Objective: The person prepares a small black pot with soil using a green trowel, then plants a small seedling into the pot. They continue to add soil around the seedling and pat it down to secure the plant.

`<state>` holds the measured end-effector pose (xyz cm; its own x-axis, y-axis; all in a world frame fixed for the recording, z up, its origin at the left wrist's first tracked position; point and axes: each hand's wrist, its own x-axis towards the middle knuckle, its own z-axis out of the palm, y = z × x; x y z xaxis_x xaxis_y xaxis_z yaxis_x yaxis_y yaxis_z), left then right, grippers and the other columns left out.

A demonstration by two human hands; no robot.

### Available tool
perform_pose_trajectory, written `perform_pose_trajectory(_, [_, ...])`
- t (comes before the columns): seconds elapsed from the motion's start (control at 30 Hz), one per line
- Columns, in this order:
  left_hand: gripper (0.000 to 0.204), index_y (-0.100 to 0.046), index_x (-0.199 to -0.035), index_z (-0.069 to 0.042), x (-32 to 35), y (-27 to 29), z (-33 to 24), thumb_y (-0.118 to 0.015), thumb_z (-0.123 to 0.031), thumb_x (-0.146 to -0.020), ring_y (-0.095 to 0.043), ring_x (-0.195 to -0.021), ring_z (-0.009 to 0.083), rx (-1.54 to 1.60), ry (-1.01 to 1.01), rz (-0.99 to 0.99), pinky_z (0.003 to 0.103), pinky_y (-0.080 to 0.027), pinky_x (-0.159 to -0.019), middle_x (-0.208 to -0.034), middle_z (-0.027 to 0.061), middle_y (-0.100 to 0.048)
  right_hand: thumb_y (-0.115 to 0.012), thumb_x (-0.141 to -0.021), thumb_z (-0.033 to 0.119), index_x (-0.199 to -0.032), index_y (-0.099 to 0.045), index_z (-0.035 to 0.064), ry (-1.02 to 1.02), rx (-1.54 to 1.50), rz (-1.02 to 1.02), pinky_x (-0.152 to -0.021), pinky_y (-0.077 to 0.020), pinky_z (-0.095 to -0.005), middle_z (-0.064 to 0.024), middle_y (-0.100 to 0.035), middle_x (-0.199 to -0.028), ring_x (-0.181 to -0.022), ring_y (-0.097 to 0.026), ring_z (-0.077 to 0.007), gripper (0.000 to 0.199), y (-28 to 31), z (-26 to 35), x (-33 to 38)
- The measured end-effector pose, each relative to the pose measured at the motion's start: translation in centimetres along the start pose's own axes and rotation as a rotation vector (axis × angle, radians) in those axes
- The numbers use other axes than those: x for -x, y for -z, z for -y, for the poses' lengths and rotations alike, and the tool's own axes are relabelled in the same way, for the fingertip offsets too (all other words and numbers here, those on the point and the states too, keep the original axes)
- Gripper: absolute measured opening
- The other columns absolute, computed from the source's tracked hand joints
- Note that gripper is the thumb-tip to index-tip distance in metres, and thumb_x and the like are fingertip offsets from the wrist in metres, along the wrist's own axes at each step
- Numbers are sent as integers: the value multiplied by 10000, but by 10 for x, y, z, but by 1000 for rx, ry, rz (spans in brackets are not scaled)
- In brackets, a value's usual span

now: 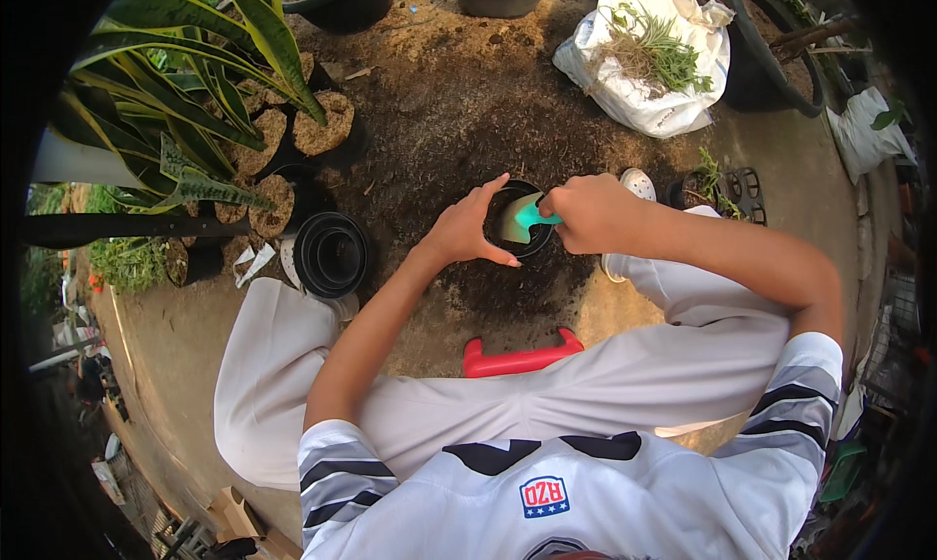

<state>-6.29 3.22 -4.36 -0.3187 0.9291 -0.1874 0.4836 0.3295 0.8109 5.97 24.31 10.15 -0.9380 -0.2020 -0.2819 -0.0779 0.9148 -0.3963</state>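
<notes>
A small black plant pot [529, 252] stands on soil-strewn ground in front of me. My left hand [467, 230] curves around its left side, with thumb and fingers spread along the rim, steadying it. My right hand [597, 215] is closed on the handle of a green hand trowel [528, 219]. The trowel's blade is tilted down inside the pot's mouth, and part of the blade looks coated or pale. How much soil the pot holds is mostly hidden by the blade and hands. Dark loose soil [439, 150] lies around the pot.
Nested black pots [332, 255] stand by my left foot. Potted snake plants [322, 123] crowd the left. A white sack [644, 72] topped with pulled weeds stands far right, near a large black pot [771, 53]. A red plastic object [522, 358] lies between my legs; sandals [747, 194] sit right.
</notes>
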Motion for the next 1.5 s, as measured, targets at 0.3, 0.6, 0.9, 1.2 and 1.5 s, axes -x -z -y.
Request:
perform_pose_trajectory(0.3, [1437, -200, -1623, -93, -2, 11, -13, -979, -570, -514, -463, -1410, 419, -32, 105, 96, 486, -431, -1129, -1544, 249, -429, -718, -661, 112, -809, -759, 63, -24, 189, 181, -624, -576, -454, -181, -711, -730, -714, -724, -370, 162, 33, 11, -4])
perform_pose_trajectory(0.6, [1449, -196, -1639, -205, 2, 8, -15, -951, -653, -486, -622, -1143, 415, -178, 164, 83, 499, -520, -932, -1232, 216, -580, -730, -617, 134, -794, -778, 79, 70, 249, 182, -628, -572, -451, -168, -698, -688, -692, -719, -361, 191, 29, 0, -21])
perform_pose_trajectory(0.9, [1467, -172, -1640, -220, -1, 1, -6, -939, -689, -481, -602, -1184, 440, -199, 188, 97, 533, -515, -955, -1289, 228, -547, -694, -611, 81, -918, -792, 94, 90, 246, 166, -647, -571, -471, -201, -681, -697, -725, -705, -394, 322, 30, 5, -30])
perform_pose_trajectory(1.2, [1515, -139, -1640, -190, -12, 11, -24, -932, -721, -463, -542, -1302, 445, -308, 290, 222, 543, -482, -1043, -1402, 255, -495, -680, -664, 41, -831, -817, 158, 92, 43, 79, -643, -584, -452, -174, -695, -693, -718, -716, -373, 245, 19, -7, -3])
perform_pose_trajectory(1.5, [1523, -160, -1640, -221, -7, 4, -11, -940, -722, -432, -569, -1265, 446, -193, 202, 113, 553, -496, -1009, -1373, 239, -512, -716, -690, 99, -716, -714, -20, 189, 178, 134, -622, -583, -442, -206, -696, -699, -701, -724, -369, 122, 23, 3, -12])
